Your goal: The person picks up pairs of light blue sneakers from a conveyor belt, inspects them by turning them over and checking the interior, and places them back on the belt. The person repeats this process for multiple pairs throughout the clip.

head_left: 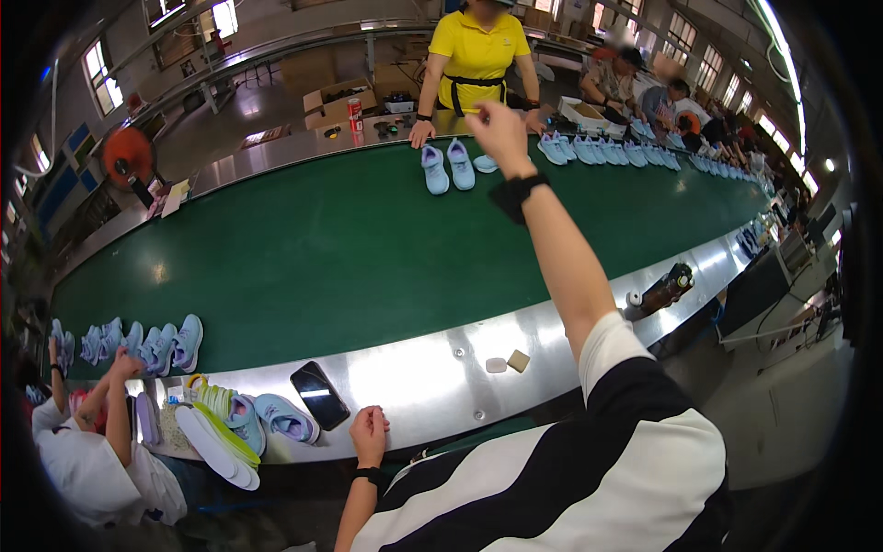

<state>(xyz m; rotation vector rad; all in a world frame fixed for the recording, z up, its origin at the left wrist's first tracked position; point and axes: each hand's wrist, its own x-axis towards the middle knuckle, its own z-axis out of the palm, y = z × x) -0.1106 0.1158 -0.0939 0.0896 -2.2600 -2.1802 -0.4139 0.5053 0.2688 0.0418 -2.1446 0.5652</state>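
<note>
A long factory hall with windows holds a wide green belt (368,248) that curves from left to right, with a steel table (432,377) as its near border. At the far left, a person in white (92,460) sits with bent arms beside a row of light blue shoes (147,345) on the belt, toes out, probably lined up so for the next station. Nearer, a few shoes and white and yellow-green insoles (221,432) lie stacked on the table edge, close to that worker. A dark phone (319,394) lies flat on the steel, just beside them.

The left hand (369,434) rests on the near rim of the table, its fingers curled together in a loose fist and holding nothing that I can see; it seems to steady the body. Two small blocks (508,362), one pale and one tan, lie on the steel more to the right, apart from both hands.

The right hand (501,133) is stretched far over the belt, high up, with the fingers pinched together; if something small is between them, I cannot tell. Just under and left of it a pair of shoes (447,167) stands on the far side of the belt, in front of a person in yellow (474,60). More shoes (607,150) go on in a row to the right. A dark bottle (665,288) lies on the table at the right.
</note>
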